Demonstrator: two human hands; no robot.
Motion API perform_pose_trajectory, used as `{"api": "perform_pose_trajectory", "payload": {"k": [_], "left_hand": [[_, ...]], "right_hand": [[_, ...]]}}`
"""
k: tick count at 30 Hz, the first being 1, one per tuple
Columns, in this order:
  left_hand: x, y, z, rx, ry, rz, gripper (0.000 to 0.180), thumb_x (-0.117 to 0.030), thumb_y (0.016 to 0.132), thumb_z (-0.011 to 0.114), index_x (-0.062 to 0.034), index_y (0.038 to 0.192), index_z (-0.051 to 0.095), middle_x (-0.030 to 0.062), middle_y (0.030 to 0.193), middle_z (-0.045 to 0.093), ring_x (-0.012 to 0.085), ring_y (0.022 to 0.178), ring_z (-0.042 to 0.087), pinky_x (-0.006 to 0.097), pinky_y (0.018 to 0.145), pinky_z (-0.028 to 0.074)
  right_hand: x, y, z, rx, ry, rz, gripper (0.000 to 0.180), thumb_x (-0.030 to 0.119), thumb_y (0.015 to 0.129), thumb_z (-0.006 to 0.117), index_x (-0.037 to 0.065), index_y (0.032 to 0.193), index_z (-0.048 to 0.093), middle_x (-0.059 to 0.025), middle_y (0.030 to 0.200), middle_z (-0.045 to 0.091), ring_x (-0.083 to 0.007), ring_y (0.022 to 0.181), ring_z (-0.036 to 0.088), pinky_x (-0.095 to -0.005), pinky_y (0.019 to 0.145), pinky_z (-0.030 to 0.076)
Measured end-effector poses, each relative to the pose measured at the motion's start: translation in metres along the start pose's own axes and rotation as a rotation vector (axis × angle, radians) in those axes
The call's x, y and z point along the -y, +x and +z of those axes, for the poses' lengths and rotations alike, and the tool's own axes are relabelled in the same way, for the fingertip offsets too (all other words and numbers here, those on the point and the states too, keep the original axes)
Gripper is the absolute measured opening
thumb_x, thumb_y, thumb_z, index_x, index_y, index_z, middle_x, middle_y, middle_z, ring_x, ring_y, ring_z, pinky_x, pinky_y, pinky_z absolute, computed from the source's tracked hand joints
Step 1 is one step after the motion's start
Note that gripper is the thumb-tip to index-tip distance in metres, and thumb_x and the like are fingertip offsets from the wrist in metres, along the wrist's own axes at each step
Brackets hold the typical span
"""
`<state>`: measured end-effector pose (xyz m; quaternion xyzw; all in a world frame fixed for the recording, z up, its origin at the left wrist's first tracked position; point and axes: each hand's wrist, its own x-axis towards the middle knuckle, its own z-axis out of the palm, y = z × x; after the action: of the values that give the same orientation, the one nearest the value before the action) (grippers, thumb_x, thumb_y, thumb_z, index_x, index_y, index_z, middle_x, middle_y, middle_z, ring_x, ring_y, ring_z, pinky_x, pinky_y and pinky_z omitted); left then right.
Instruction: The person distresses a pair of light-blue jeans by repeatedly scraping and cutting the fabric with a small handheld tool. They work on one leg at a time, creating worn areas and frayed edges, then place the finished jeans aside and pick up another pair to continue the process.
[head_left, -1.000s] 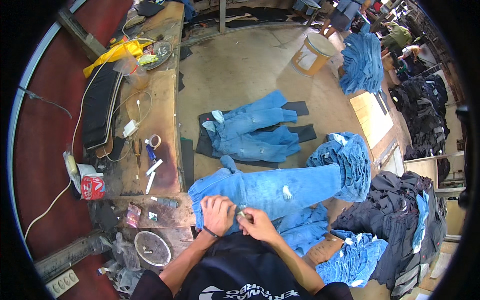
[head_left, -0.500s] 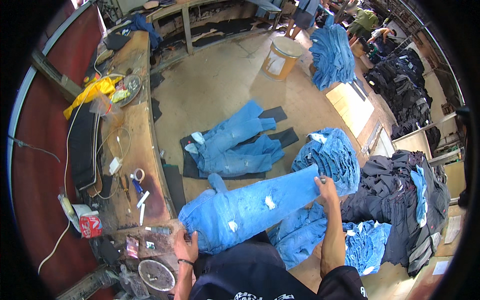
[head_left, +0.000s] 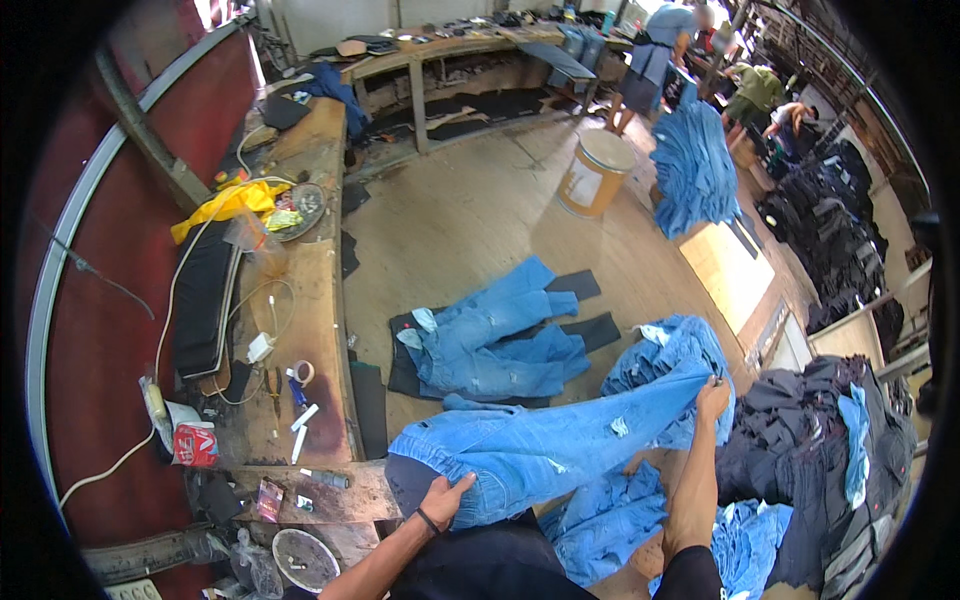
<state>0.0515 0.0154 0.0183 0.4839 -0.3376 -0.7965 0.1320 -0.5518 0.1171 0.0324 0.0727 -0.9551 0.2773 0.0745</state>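
— What lies along the left side?
— A wooden bench (head_left: pixel 320 300) with cables, tape and tools.
— And the hands?
— The left hand (head_left: pixel 445 497) grips the waist of the light blue jeans (head_left: pixel 540 450), fingers closed; the right hand (head_left: pixel 712 398) pinches a leg end. They're stretched above the floor.
— Beyond them?
— Another pair of jeans (head_left: pixel 490 340) on dark mats, then a dark garment pile (head_left: pixel 810 440) on the right.

Stretched jeans (head_left: pixel 545 450) are lying nearest; another pair (head_left: pixel 490 340) is lying farther off on the floor (head_left: pixel 450 220), the tabletop (head_left: pixel 310 330) running along their left.
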Motion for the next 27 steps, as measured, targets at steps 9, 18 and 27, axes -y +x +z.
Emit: {"api": "perform_pose_trajectory", "payload": {"k": [9, 18, 27], "left_hand": [[0.026, -0.042, -0.044, 0.217, -0.254, -0.120, 0.046, -0.025, 0.106, 0.067, 0.0003, 0.144, 0.056, 0.0104, 0.133, 0.070, 0.0177, 0.116, 0.070, 0.033, 0.100, 0.056], [0.001, -0.005, -0.031, 0.452, 0.624, -0.169, 0.053, -0.054, 0.095, 0.077, -0.0019, 0.092, 0.068, -0.0042, 0.075, 0.053, 0.0058, 0.065, 0.041, 0.031, 0.051, 0.028], [0.001, 0.067, 0.145, 0.738, 0.288, 0.036, 0.050, -0.034, 0.101, 0.071, -0.0013, 0.138, 0.063, 0.0093, 0.131, 0.070, 0.0175, 0.114, 0.063, 0.037, 0.105, 0.050]], "right_hand": [[0.258, -0.426, 0.022, 1.078, 0.063, -1.154, 0.073, 0.072, 0.083, 0.074, 0.006, 0.114, 0.077, -0.0211, 0.119, 0.074, -0.0401, 0.117, 0.067, -0.0504, 0.098, 0.054], [0.245, -0.478, 0.038, 0.960, 0.040, -1.485, 0.022, 0.031, 0.092, 0.072, 0.014, 0.104, 0.079, -0.0052, 0.102, 0.067, -0.0282, 0.109, 0.061, -0.0482, 0.084, 0.050], [0.152, -0.233, 0.061, 0.691, -0.063, -1.100, 0.017, 0.017, 0.081, 0.077, 0.015, 0.097, 0.083, -0.0137, 0.097, 0.076, -0.0349, 0.095, 0.072, -0.0472, 0.085, 0.058]]}}
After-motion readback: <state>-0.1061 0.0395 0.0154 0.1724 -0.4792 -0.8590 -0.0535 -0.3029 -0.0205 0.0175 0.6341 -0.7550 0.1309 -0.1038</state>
